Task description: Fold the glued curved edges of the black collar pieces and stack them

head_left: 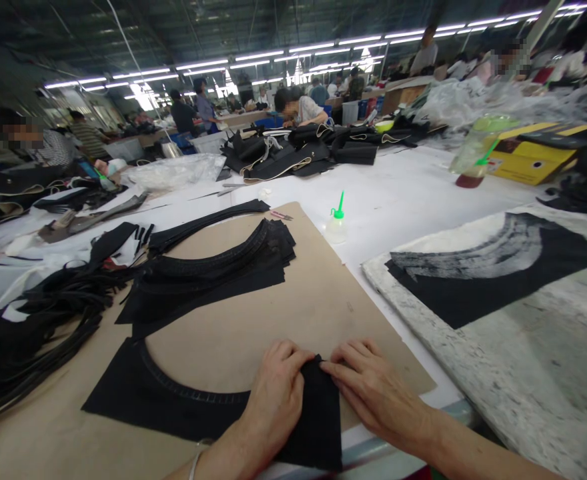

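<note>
A black curved-cut piece of fabric or leather [183, 410] lies on brown paperboard [318, 300] in front of me. Small notches or pleats run along its inner curve, which looks folded over. My left hand [278, 393] rests on the piece, thumb and forefinger closed at the upper right corner of the curve. Facing it, my right hand [373, 387] pinches the same corner with its fingertips. The exact fold between the fingers is hidden. Just beyond lies a stack of similar black pieces [213, 273].
A small bottle with a green nozzle [336, 227] stands beyond the paperboard, near small red-handled snips [281, 215]. To the right, a black piece smeared with whitish adhesive [473, 260] lies on a stained slab [538, 353]. Black strips [38, 340] pile up at left. Co-workers sit further back.
</note>
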`<state>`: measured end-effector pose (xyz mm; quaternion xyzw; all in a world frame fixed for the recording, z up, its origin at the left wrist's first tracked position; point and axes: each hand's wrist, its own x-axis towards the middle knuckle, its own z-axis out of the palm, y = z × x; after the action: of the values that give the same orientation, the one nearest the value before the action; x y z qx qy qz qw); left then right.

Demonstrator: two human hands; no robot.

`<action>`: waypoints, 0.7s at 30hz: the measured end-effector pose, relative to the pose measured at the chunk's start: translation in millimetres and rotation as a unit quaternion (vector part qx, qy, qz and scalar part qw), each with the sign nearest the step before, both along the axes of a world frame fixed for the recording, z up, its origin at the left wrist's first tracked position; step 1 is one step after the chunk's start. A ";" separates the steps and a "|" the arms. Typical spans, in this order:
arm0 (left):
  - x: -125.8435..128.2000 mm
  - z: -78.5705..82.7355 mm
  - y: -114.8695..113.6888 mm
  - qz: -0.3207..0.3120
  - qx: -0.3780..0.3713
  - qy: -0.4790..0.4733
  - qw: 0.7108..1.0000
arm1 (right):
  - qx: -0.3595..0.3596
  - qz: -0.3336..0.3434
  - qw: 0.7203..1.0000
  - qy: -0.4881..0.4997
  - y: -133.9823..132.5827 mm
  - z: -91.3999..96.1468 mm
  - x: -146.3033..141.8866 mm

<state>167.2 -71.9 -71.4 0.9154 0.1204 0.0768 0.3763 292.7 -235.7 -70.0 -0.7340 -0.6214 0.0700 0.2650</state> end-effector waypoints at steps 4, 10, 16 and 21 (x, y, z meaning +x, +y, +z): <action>3.7 -0.6 -2.4 0.004 -0.013 -0.002 1.000 | -0.004 -0.001 1.000 -0.003 -2.9 -1.1 -1.0; 2.2 -5.2 -2.8 0.014 -0.031 -0.009 0.999 | -0.009 -0.006 1.000 0.000 -5.7 -4.2 -2.3; 16.8 6.2 0.6 0.062 -0.033 0.076 0.995 | -0.012 -0.006 1.000 0.000 -5.9 -5.1 -2.1; 31.2 12.4 4.7 0.046 -0.022 0.126 0.991 | -0.016 -0.006 1.000 -0.008 -7.1 -4.6 -3.2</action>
<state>198.4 -67.2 -59.0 0.9029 0.2108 -0.0247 0.3738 289.5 -242.7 -74.6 -0.7427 -0.6175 0.0726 0.2485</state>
